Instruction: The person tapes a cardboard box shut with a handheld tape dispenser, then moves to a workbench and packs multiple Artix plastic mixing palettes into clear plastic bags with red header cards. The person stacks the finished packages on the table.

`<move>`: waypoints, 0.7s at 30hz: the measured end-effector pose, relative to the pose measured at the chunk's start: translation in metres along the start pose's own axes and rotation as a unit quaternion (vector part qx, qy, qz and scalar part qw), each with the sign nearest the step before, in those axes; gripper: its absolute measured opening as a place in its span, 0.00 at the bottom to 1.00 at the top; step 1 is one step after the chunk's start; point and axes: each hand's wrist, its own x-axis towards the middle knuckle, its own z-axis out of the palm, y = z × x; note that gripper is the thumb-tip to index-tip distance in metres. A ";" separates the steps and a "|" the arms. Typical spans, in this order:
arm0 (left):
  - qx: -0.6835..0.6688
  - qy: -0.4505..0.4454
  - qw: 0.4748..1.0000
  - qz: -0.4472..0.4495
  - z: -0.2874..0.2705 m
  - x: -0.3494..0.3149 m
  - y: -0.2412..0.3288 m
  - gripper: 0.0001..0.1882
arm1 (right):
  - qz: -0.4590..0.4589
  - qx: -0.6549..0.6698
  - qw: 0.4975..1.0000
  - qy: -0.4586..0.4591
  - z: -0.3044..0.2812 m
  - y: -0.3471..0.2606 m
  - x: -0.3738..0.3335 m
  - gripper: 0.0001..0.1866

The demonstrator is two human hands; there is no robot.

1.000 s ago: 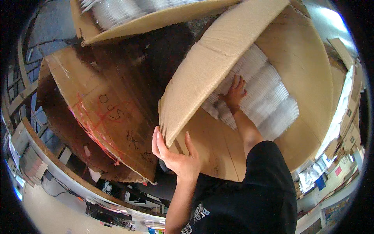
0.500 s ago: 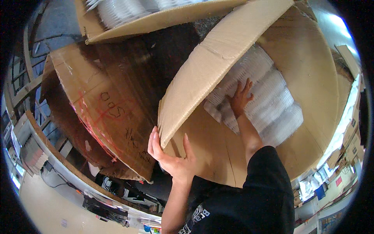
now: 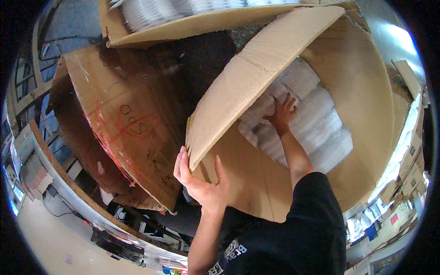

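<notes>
A large open cardboard box (image 3: 256, 183) stands in front of me, its near-left wall bowed inward. My left hand (image 3: 204, 185) grips the edge of that wall at its lower corner, fingers outside and thumb inside. Several nested stacks of clear, ribbed plastic pieces (image 3: 321, 112) lie side by side in the box; their exact kind cannot be made out. Reaching down inside, my right hand (image 3: 283, 113) rests on the stacks with its fingers spread. The bowed wall hides part of the stacks on the left.
To the left leans a worn brown carton (image 3: 123, 123) with red and dark markings. Another cardboard box (image 3: 192, 28) at the far side holds similar clear stacks (image 3: 151, 13). A curved-looking table edge (image 3: 78, 185) runs along the lower left. Cartons (image 3: 412, 160) stand at the far right.
My view has shifted slightly. The right hand stays spread on the stacks, a little lower in the picture, and the left hand keeps its grip on the box wall.
</notes>
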 end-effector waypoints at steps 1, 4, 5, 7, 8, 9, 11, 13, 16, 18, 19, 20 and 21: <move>0.003 0.000 1.000 -0.002 0.000 0.000 0.000 0.39 | -0.010 -0.021 1.000 -0.008 0.001 0.002 0.002 0.53; -0.004 0.003 1.000 0.006 0.000 0.001 0.000 0.39 | -0.011 -0.018 0.999 -0.038 -0.003 0.008 0.012 0.54; -0.003 0.000 1.000 0.008 0.000 0.002 0.000 0.39 | -0.011 -0.030 0.998 -0.049 -0.006 0.009 0.015 0.53; -0.002 -0.004 1.000 0.009 -0.001 0.003 0.002 0.39 | -0.013 -0.032 0.997 -0.066 -0.011 0.010 0.022 0.52; 0.000 -0.002 1.000 0.007 -0.001 0.003 0.002 0.39 | -0.006 -0.030 0.996 -0.084 -0.012 0.010 0.025 0.52; 0.003 -0.004 1.000 0.005 -0.001 0.003 0.003 0.39 | -0.003 -0.025 0.996 -0.081 -0.013 0.009 0.027 0.52; -0.001 -0.001 1.000 0.006 -0.001 0.003 0.004 0.39 | 0.000 -0.016 0.998 -0.069 -0.011 0.008 0.027 0.51; -0.014 0.009 1.000 0.006 0.000 0.002 0.002 0.38 | -0.005 -0.011 0.999 -0.053 -0.009 0.006 0.022 0.51; -0.027 0.016 0.999 -0.007 0.002 -0.001 -0.004 0.37 | -0.002 0.029 1.000 -0.004 -0.013 0.003 0.004 0.48; -0.025 0.007 1.000 -0.006 0.002 -0.003 -0.009 0.39 | 0.003 0.049 0.999 0.003 -0.028 0.002 -0.014 0.47; -0.025 0.005 1.000 0.000 0.002 -0.004 -0.010 0.38 | 0.011 0.059 0.998 0.006 -0.040 0.001 -0.025 0.46; -0.018 0.003 1.000 0.007 0.002 -0.005 -0.010 0.38 | 0.010 0.083 0.996 0.017 -0.055 0.002 -0.040 0.45; -0.011 -0.003 1.000 -0.004 0.000 -0.005 -0.010 0.38 | -0.007 0.098 0.995 0.025 -0.073 0.005 -0.054 0.45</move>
